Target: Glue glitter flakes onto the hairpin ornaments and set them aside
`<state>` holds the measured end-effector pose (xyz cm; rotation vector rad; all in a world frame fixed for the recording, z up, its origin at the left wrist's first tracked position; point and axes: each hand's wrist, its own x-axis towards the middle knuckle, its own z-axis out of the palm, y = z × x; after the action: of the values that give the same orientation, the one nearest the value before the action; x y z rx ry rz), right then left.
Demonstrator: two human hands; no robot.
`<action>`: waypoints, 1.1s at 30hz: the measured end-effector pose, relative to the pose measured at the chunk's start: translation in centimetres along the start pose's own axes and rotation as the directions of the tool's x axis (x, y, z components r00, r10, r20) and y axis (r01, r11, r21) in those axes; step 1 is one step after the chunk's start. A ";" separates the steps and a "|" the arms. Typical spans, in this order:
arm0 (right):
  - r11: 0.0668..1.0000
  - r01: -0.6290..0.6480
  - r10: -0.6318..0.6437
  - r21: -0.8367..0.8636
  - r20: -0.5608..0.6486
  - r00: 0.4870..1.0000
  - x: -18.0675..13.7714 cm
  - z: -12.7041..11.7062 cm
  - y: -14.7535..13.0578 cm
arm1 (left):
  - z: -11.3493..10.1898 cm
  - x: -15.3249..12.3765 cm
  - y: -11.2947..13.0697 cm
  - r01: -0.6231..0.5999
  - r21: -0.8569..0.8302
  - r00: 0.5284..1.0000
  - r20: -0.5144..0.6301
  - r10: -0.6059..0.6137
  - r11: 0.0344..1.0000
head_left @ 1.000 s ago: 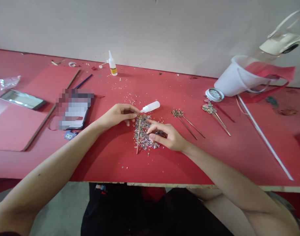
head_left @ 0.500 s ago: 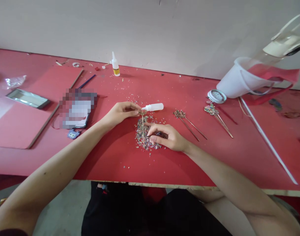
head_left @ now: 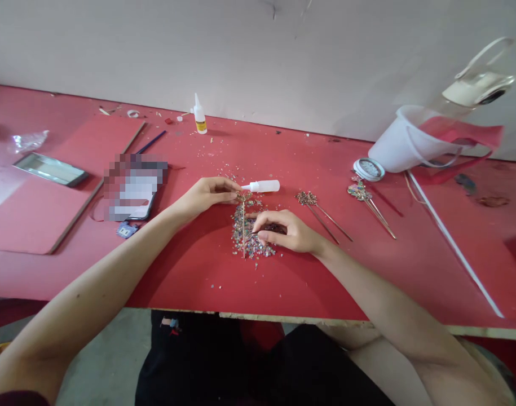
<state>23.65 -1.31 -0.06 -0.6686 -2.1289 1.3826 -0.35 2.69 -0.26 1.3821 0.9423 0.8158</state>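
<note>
My left hand [head_left: 215, 190] pinches the ornate head of a gold hairpin [head_left: 243, 225], whose prong points down toward me over a pile of small shiny shell-like flakes [head_left: 258, 248]. Closed beside the prong, my right hand [head_left: 283, 230] has thumb and forefinger on a thin dark tool with a pointed tip, possibly tweezers; most of it is hidden by the fingers. A white squeeze bottle [head_left: 266, 185] lies on its side just beyond the flakes. To the right rest a bare gold hairpin [head_left: 307, 198] and another with colourful inlay [head_left: 359, 192].
An upright glue bottle [head_left: 201, 121] stands at the back. On the left are a phone [head_left: 135, 192], a blue stick [head_left: 151, 142], a glass-topped case [head_left: 50, 169] and a red board [head_left: 25, 214]. A white bucket [head_left: 391, 141] and a round lid of pale bits [head_left: 369, 168] are at right.
The view has shifted slightly. My left hand still holds the hairpin, its prong now more upright in view; my right hand stays over the flakes with little movement.
</note>
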 end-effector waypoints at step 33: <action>0.988 0.020 -0.012 -0.150 0.054 0.998 -0.9 0.6 -0.6 | 0.5 -0.6 1.4 0.026 0.047 0.999 0.044 -0.028 0.999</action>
<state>23.88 -2.56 0.16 -0.6775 -2.2926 1.2523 -0.10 2.04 1.14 1.4188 0.9485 0.7443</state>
